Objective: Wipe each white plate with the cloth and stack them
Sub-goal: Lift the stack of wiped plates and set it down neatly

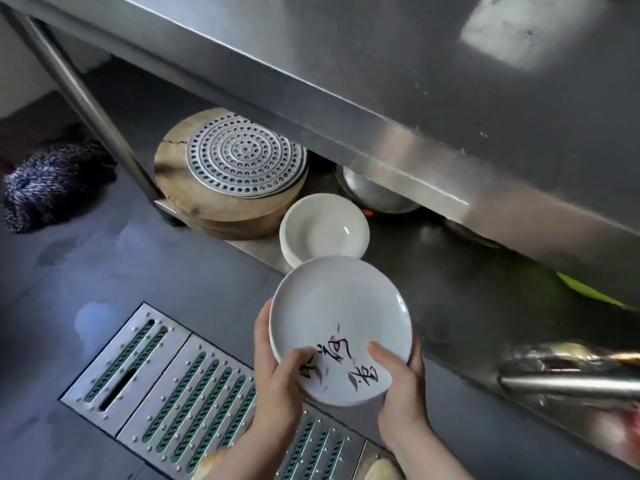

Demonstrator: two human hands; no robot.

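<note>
Setting: steel kitchen table (450,81), lower shelf (450,271), grey floor with drain grate (166,386).
Plate: white plate with black calligraphy (341,327) held tilted above the shelf edge.
Left hand (277,372): grips the plate's left rim, thumb on its face.
Right hand (401,379): grips the lower right rim.
Stack: white plates (323,228) on the shelf, just beside a wooden chopping block (207,206) topped by a perforated steamer tray (246,157).

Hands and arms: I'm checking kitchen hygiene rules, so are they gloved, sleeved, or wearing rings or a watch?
Both are bare. The left hand and right hand show no gloves, and no rings are visible. Both forearms are uncovered down to the frame edge, with no sleeve, watch or band in view.
</note>
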